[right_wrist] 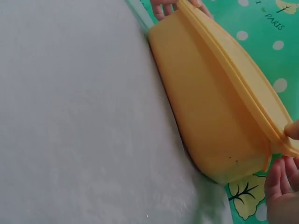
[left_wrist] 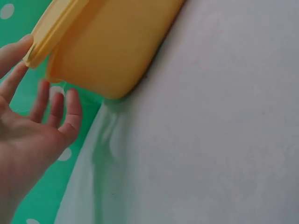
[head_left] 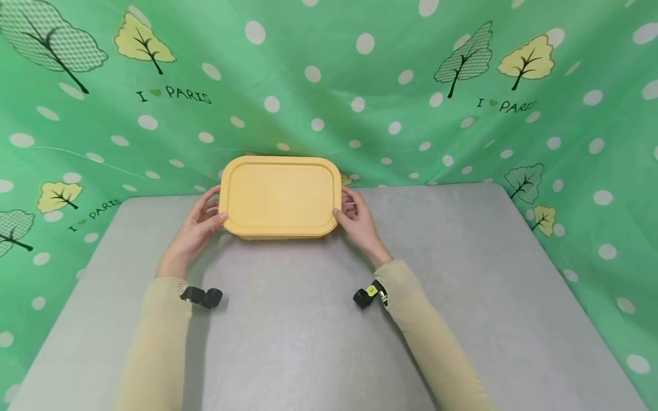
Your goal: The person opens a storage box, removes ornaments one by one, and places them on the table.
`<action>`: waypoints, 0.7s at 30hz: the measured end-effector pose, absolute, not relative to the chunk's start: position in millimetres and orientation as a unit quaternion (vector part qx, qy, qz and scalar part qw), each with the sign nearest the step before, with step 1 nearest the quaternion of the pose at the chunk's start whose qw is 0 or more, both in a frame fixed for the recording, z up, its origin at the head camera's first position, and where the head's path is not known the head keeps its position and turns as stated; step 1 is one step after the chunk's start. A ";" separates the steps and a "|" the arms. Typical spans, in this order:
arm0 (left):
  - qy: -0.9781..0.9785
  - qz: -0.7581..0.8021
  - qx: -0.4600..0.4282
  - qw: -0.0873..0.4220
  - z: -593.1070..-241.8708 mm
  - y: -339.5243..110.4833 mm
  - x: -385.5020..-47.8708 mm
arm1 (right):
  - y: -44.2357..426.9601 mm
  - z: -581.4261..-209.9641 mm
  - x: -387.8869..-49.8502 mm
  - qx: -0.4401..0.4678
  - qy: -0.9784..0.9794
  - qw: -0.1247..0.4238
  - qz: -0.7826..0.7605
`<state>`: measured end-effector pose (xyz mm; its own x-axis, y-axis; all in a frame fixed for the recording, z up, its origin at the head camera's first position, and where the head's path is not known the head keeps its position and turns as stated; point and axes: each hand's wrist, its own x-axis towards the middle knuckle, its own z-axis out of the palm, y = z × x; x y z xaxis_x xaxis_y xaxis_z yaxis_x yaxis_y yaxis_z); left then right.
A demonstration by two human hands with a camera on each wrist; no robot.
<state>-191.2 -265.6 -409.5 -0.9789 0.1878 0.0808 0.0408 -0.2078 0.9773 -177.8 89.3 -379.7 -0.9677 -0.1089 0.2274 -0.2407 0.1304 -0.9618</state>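
A yellow rectangular lid (head_left: 280, 194) with rounded corners lies over a matching yellow box (right_wrist: 201, 102) at the table's far edge. My left hand (head_left: 192, 233) pinches the lid's left end, thumb on top and a finger beneath; its other fingers hang free beside the box in the left wrist view. At the opposite end my right hand (head_left: 362, 227) pinches the lid the same way, with fingers under the rim. Both wrist views show a gap between lid and box rim at the ends. What the box contains is hidden.
The grey table (head_left: 288, 331) carries the box near its back edge. Behind and at both sides hangs a green cloth (head_left: 319, 91) with white dots and printed trees. Each wrist wears a small black camera (head_left: 213, 298).
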 end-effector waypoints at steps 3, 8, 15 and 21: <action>0.603 0.791 0.099 0.037 -405.7 -267.3 -190.1 | 89.4 -379.2 -177.4 0.107 -0.743 0.052 0.659; 0.594 0.798 0.096 0.043 -403.1 -272.5 -187.6 | 91.6 -378.1 -176.6 0.106 -0.744 0.031 0.659; 0.632 0.758 0.111 0.117 -402.6 -283.3 -178.8 | 102.2 -389.5 -175.9 0.116 -0.730 -0.020 0.673; 0.644 0.733 0.136 0.172 -404.6 -292.1 -170.4 | 108.8 -409.0 -173.5 0.130 -0.740 -0.037 0.658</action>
